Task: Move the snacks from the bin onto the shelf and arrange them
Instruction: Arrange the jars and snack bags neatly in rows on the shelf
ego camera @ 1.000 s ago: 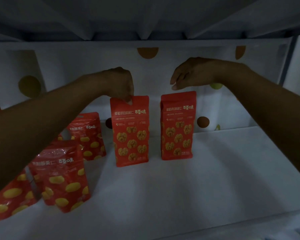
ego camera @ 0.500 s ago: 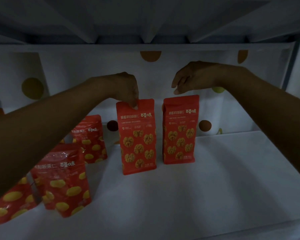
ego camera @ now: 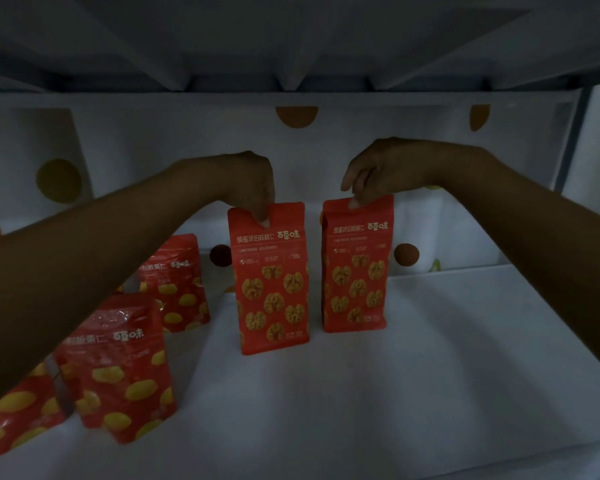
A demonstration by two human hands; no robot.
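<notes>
While both arms reach into the dim shelf bay, the left hand [ego camera: 253, 181] pinches the top strip of the left walnut pouch [ego camera: 271, 282], its fingers [ego camera: 262, 216] curled down over the sealed edge with one tip pressed on the front. The right hand [ego camera: 378, 171] grasps the top edge of the right walnut pouch [ego camera: 357, 268] in the same way, its fingers [ego camera: 354, 202] bent over the seal, while one finger sticks out free toward 9 o'clock. Both red pouches stand upright on the white shelf [ego camera: 430, 375] near the middle of the view, side by side with a narrow gap between them, the right one set slightly farther back toward 12 o'clock. At about 9 o'clock from the left walnut pouch a rear chestnut pouch [ego camera: 174, 285] stands near the back panel [ego camera: 153, 150], which is white with coloured dots. Toward 7 o'clock a front chestnut pouch [ego camera: 118, 368] stands close to the shelf's front edge, and just beside it, at 8 o'clock in the view, a third chestnut pouch [ego camera: 18, 414] leans, partly cut off by the frame and by the left forearm. The bin is out of view.
</notes>
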